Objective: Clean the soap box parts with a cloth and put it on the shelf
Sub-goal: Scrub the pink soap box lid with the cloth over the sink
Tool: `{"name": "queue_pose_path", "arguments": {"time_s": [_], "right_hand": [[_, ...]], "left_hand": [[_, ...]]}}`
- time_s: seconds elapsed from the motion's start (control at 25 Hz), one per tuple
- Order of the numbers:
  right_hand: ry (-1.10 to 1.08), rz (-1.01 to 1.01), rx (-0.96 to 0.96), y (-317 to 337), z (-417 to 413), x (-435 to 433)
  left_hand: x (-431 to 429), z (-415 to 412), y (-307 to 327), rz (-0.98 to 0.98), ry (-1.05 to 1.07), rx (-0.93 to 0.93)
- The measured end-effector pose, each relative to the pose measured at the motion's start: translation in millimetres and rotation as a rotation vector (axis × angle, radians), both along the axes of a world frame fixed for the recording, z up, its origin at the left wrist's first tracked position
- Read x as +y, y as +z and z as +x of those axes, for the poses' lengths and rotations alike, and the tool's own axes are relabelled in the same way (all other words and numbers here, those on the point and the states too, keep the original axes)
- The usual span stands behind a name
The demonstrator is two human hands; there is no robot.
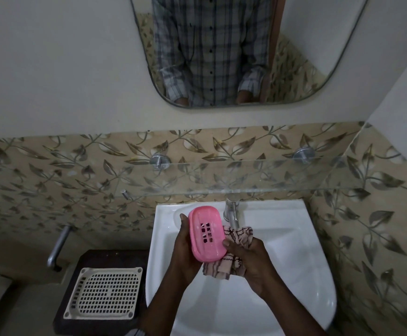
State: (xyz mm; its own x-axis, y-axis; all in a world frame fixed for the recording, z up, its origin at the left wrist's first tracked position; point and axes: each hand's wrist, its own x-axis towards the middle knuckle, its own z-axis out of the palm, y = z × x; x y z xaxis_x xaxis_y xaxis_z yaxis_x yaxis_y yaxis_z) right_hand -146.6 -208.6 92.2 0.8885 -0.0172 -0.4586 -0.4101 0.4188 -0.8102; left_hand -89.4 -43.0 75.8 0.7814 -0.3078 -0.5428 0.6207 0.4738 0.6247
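Observation:
A pink soap box part [206,232] with a block of small slots in its middle is held over the white sink [292,263]. My left hand [185,248] grips it from its left side and from underneath. A striped beige cloth [236,248] is bunched in my right hand [248,260], whose thumb presses on the pink part's right edge. The glass shelf [246,178] runs along the tiled wall above the sink, with nothing on it.
A chrome tap [231,212] stands at the sink's back, close behind the cloth. Left of the sink, a dark stool carries a cream perforated tray [104,293]. A metal pipe [57,248] sticks out of the left wall. A mirror [222,49] hangs above.

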Motion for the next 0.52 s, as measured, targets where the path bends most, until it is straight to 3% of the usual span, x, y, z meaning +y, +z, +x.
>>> {"name": "queue_pose_path", "arguments": {"time_s": [0.12,0.36,0.52], "right_hand": [[-0.029,-0.137,0.033,-2.1,2.7,11.4],[-0.035,-0.085,0.045,-7.5,-4.8,12.8],[-0.361,-0.144,0.003,-7.8,13.5,1.8]], "left_hand": [[1.2,-1.9,-3.2,-0.159,0.022,0.044],[5.8,7.9,3.6,-0.093,0.014,0.125],[13.3,25.2,4.8,-0.072,0.052,0.224]]}}
